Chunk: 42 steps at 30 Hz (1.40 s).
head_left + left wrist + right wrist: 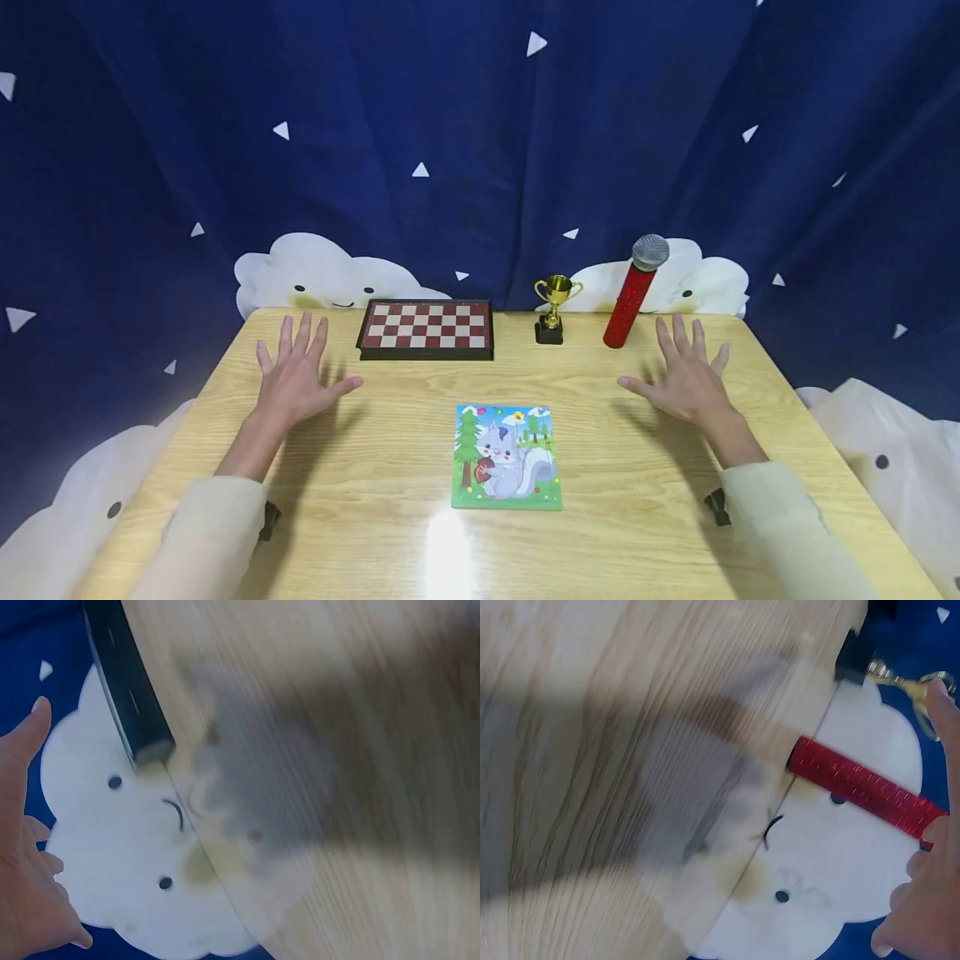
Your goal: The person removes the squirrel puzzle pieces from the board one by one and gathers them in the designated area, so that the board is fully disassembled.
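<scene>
My left hand (298,383) is spread over the left side of the table, fingers straight and holding nothing. To its right lies a chessboard (426,327) in a dark frame, its near edge a black strip (129,682) in the left wrist view. My right hand (686,379) is likewise spread and holds nothing, on the table's right side. Nearest to it is a microphone (630,304) with a red glittery handle and silver head, standing tilted. Left of that, a small gold trophy cup (555,293) stands on a black base. A square squirrel picture board (506,458) lies flat between my arms.
The light wooden table (390,442) ends at the back against a dark blue curtain (360,108) with white triangles and cloud faces. A bright glare spot shows near the front. Cream sleeves (210,533) cover both forearms, with a dark band at each wrist.
</scene>
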{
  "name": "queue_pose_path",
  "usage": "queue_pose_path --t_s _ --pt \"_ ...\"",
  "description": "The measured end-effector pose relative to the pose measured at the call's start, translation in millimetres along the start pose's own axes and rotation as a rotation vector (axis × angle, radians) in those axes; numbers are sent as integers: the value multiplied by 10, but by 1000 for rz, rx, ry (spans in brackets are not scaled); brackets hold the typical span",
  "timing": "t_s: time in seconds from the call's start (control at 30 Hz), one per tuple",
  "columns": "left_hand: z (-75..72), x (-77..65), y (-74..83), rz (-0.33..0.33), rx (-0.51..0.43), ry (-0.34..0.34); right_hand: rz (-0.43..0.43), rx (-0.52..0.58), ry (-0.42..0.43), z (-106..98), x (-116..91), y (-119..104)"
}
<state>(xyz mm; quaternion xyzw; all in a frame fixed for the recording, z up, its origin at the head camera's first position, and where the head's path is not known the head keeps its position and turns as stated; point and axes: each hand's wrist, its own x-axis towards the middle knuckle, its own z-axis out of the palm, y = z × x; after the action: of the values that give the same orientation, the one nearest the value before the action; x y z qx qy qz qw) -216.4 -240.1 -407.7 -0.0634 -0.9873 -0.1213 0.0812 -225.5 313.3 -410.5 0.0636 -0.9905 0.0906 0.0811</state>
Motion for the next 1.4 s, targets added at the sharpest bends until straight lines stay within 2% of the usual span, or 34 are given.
queue_pose_path --t_s 0.27,0.47,0.67,0.93,1.17,1.4 --pt "118 -73 344 86 -41 -77 -63 59 -77 17 -24 -322" --pt "246 -120 671 190 -26 -115 -77 123 -155 34 -53 -527" --pt "356 -189 936 277 -29 -161 -111 178 -190 71 -65 -718" --pt "477 -257 1172 378 -35 -269 -189 270 -205 211 -43 -945" --pt "596 -342 1377 461 -58 -347 -205 338 -273 310 -29 -1076" --pt "637 -431 1588 542 -71 -423 -279 360 -286 429 -11 -1170"
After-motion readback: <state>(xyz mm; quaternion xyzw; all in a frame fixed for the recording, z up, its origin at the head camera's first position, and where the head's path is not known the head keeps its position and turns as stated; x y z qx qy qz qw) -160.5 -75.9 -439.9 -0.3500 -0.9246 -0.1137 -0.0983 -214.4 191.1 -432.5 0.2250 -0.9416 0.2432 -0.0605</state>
